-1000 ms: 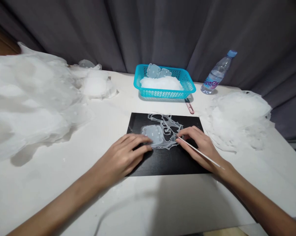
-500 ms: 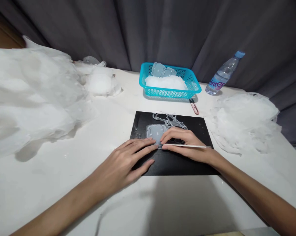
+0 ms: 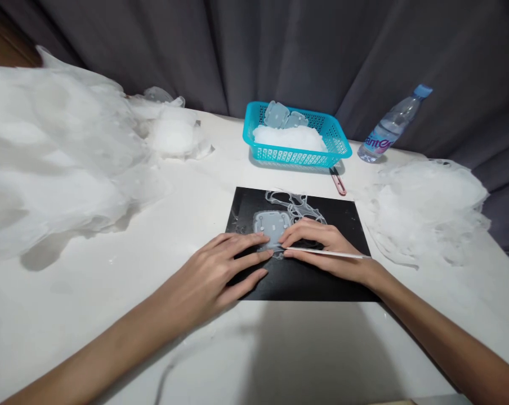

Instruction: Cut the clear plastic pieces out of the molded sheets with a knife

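A rounded, square translucent plastic piece lies on a black mat. My left hand is open, its fingers stretched out and spread, with the fingertips resting at the piece's near left edge. From the right, my right hand pinches a slim, white, pen-like tool, whose tip meets the near edge of the piece close to my left fingertips. The tip itself is too small to make out. Behind my right hand, a translucent web of cut-out plastic scrap lies on the mat, partly covered by the fingers.
A turquoise basket with white material and translucent pieces stands behind the mat. Pink-handled snips lie beside it, near a water bottle. Heaps of white translucent plastic are at left and right. A grey curtain hangs behind.
My right hand and tool have shifted slightly away from my left fingertips, baring more of the plastic piece's near edge. The whole view has also moved a little.
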